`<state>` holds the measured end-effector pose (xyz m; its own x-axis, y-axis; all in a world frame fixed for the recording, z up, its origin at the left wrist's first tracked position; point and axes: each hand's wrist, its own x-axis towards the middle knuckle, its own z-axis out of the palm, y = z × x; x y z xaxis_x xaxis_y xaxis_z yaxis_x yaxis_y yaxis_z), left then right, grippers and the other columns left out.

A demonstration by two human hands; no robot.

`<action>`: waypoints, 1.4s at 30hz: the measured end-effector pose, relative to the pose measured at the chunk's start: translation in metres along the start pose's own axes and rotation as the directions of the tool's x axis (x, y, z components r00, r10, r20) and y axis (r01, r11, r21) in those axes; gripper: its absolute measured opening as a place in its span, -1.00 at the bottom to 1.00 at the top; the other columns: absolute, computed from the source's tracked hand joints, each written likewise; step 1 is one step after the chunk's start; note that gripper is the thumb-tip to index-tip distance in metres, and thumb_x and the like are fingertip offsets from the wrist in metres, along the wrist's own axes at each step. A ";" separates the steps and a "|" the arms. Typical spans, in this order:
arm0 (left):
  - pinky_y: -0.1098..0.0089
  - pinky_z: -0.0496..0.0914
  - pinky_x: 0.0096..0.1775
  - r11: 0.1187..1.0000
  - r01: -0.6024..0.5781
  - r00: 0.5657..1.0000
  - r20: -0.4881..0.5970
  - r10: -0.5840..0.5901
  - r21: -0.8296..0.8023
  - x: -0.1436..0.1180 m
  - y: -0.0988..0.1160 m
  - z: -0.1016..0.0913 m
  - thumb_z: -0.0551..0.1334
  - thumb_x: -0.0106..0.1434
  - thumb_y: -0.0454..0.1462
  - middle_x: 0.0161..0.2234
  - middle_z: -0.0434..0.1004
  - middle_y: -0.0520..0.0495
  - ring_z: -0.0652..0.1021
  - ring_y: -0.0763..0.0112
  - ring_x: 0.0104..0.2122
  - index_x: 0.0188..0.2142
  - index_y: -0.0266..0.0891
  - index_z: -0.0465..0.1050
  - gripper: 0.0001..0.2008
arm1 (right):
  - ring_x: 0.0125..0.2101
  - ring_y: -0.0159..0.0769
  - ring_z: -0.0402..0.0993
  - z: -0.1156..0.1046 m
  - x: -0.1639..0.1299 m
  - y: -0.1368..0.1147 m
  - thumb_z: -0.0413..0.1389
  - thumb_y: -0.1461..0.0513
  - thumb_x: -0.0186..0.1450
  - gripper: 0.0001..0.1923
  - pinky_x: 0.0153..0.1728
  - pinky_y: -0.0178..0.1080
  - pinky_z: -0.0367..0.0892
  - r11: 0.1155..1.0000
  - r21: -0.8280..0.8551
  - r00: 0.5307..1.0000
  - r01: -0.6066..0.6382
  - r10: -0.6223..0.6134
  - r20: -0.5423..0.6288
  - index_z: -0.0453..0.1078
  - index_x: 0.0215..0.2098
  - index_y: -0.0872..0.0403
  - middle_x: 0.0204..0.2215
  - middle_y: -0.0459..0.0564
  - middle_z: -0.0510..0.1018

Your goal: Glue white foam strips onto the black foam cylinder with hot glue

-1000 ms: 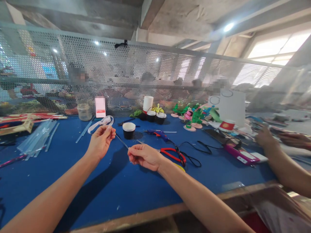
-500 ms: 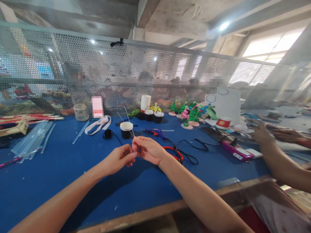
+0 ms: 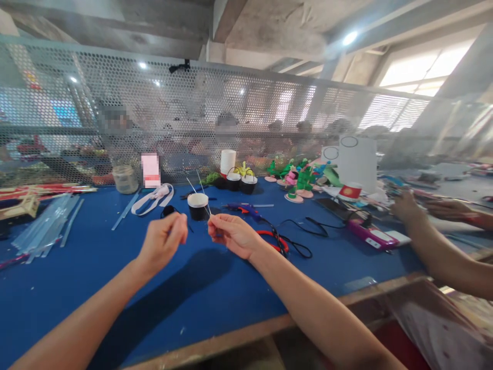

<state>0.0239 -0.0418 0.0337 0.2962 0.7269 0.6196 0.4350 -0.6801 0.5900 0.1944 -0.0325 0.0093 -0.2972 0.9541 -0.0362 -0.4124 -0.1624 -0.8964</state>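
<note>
My right hand [image 3: 233,235] pinches a pair of thin pale wires [image 3: 209,209] between thumb and fingertips. They slant up and left past a small black cup with a white rim [image 3: 197,206]. To its left, my left hand [image 3: 164,241] is raised and closed, apart from the right hand; anything in its fingers is hidden. Just behind it sits a small ball of black yarn [image 3: 168,210], partly covered. A blue glue gun [image 3: 248,209] with an orange trigger lies beyond my right hand, its black cord trailing right.
Clear strips [image 3: 46,226] lie left, near a glass jar [image 3: 125,179] and a white ribbon [image 3: 152,199]. Two black-and-white buckets [image 3: 248,184] and green figures [image 3: 305,181] stand at the back before a perforated screen [image 3: 215,103]. A purple device [image 3: 372,234] lies near another person's arm [image 3: 435,246] at right.
My left hand has come away from the right one, moving left and slightly up, and now partly covers the black yarn ball. My right hand keeps its pinch on the wires, nearly unmoved.
</note>
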 end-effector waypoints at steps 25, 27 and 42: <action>0.40 0.36 -0.43 0.777 -0.482 0.864 0.365 0.346 0.405 -0.002 -0.021 0.018 0.00 0.22 -0.35 -0.44 0.54 -0.12 0.52 0.37 -0.47 -0.22 -0.33 0.30 -0.82 | -0.60 -0.46 0.35 -0.001 -0.007 -0.002 0.22 0.04 -0.08 -0.67 -0.42 -0.32 0.26 0.934 -0.351 0.990 -0.074 0.112 0.088 0.38 -0.61 0.17 -0.75 -0.16 0.38; 0.45 0.34 -0.46 0.889 -0.271 0.927 0.350 0.138 0.369 -0.002 -0.017 0.017 -0.01 0.21 -0.34 -0.46 0.54 -0.08 0.51 0.41 -0.49 -0.27 -0.29 0.29 -0.85 | -0.60 -0.45 0.35 -0.003 -0.006 -0.005 0.13 -0.02 0.01 -0.61 -0.41 -0.31 0.26 0.905 -0.425 0.998 -0.009 0.036 0.056 0.37 -0.60 0.17 -0.73 -0.14 0.39; 0.51 0.18 -0.53 0.965 0.244 0.902 0.344 -0.262 0.095 -0.006 -0.006 0.021 -0.02 0.18 -0.21 -0.55 0.49 0.05 0.32 0.53 -0.63 -0.39 -0.23 0.26 -0.83 | -0.54 -0.41 0.36 0.002 -0.005 0.006 0.13 0.16 0.05 -0.84 -0.44 -0.32 0.27 0.692 -0.638 0.919 0.338 -0.390 0.063 0.35 -0.53 0.11 -0.61 -0.12 0.44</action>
<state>0.0378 -0.0398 0.0155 0.4454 0.8662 0.2265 0.5727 -0.4701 0.6716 0.1921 -0.0388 0.0046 -0.1663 0.9240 0.3444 0.1641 0.3704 -0.9143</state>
